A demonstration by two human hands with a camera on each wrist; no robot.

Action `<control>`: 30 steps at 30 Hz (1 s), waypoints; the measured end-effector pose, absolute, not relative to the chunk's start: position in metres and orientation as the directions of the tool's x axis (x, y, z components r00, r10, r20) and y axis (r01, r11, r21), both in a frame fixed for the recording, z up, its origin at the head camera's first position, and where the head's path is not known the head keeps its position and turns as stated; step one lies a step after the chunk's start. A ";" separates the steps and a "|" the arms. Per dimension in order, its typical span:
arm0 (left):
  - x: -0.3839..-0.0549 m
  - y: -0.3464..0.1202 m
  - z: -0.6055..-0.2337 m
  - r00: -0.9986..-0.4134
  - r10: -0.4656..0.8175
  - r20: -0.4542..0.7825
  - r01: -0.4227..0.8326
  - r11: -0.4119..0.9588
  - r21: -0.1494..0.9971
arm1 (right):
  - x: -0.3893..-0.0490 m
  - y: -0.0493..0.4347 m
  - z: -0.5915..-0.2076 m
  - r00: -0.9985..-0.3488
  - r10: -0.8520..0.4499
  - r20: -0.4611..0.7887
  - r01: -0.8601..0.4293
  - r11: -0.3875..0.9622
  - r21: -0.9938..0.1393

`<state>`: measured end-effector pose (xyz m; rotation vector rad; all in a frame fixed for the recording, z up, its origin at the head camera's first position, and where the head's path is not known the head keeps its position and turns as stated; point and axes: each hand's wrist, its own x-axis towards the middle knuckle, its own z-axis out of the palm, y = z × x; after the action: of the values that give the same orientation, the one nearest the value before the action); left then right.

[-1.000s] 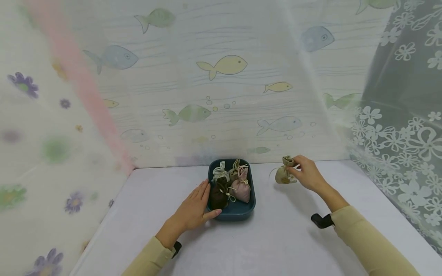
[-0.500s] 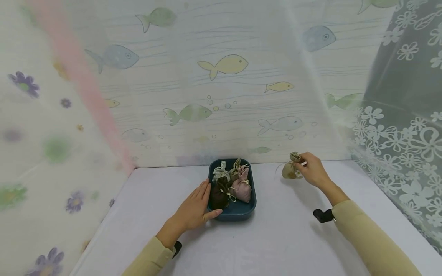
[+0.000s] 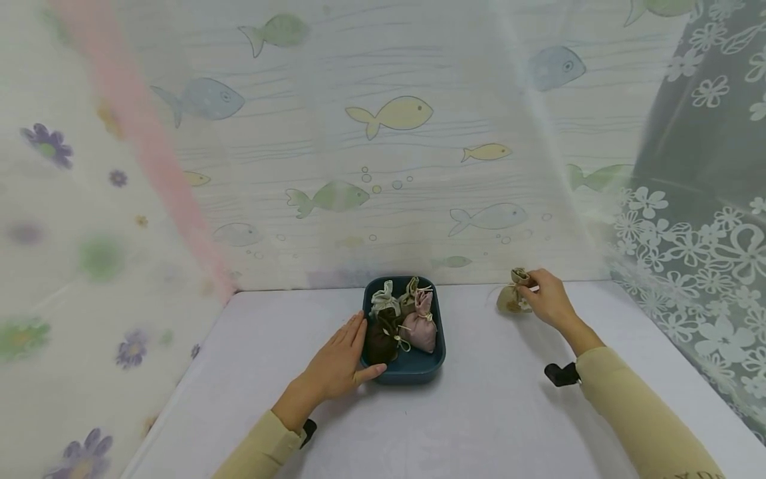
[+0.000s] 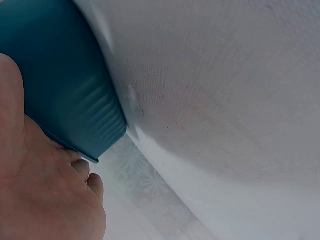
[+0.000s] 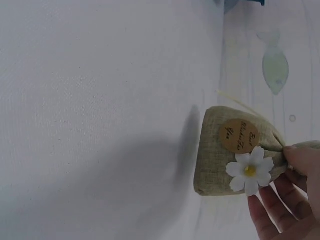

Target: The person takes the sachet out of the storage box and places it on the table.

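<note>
My right hand [image 3: 552, 303] pinches the gathered neck of an olive-green drawstring sachet [image 3: 510, 301] at the back right of the table. In the right wrist view the sachet [image 5: 212, 155] carries a round brown label [image 5: 232, 134] and a white fabric flower [image 5: 250, 171], and its shadow falls on the cloth beside it. My left hand [image 3: 334, 362] lies with straight fingers along the left side of a dark blue tub [image 3: 413, 379], its thumb at the front rim. Inside the tub sit a dark brown sachet [image 3: 380, 344], a pink sachet [image 3: 420, 332], a pale sachet [image 3: 384, 298] and a green sachet [image 3: 408, 299].
A white cloth [image 3: 413, 439] covers the table. Behind it hangs a fish-print curtain [image 3: 407, 233], close to the table's back edge. A flower-print sheet [image 3: 102, 279] hangs at the left, and a sheer floral curtain [image 3: 706, 279] at the right.
My right hand has carried the olive-green sachet to the right, up a little and then slightly down toward the table. The left hand and the tub keep their places.
</note>
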<state>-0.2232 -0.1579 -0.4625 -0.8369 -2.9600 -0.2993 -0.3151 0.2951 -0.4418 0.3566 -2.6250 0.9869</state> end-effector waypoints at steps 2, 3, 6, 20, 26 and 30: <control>-0.223 -0.158 -0.463 -0.849 0.516 0.108 0.528 0.832 0.172 | -0.315 0.296 -0.444 -0.923 -0.117 0.368 -0.331 0.732 -0.596; -0.224 -0.158 -0.463 -0.849 0.518 0.108 0.529 0.833 0.164 | -0.316 0.297 -0.445 -0.923 -0.115 0.366 -0.328 0.732 -0.597; -0.223 -0.157 -0.462 -0.842 0.524 0.126 0.539 0.824 0.176 | -0.315 0.298 -0.447 -0.928 -0.109 0.357 -0.318 0.731 -0.604; -0.221 -0.156 -0.457 -0.848 0.519 0.106 0.530 0.828 0.184 | -0.311 0.299 -0.452 -0.944 -0.069 0.324 -0.264 0.745 -0.612; -0.220 -0.156 -0.457 -0.848 0.520 0.105 0.530 0.827 0.186 | -0.303 0.305 -0.454 -0.931 -0.088 0.355 -0.292 0.764 -0.576; -0.219 -0.157 -0.455 -0.847 0.521 0.105 0.532 0.823 0.201 | -0.296 0.307 -0.452 -0.925 -0.108 0.365 -0.311 0.768 -0.560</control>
<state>-0.2192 -0.1565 -0.4552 -0.8541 -2.9556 -0.3463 -0.2961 0.3075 -0.4516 0.3228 -2.6514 0.9195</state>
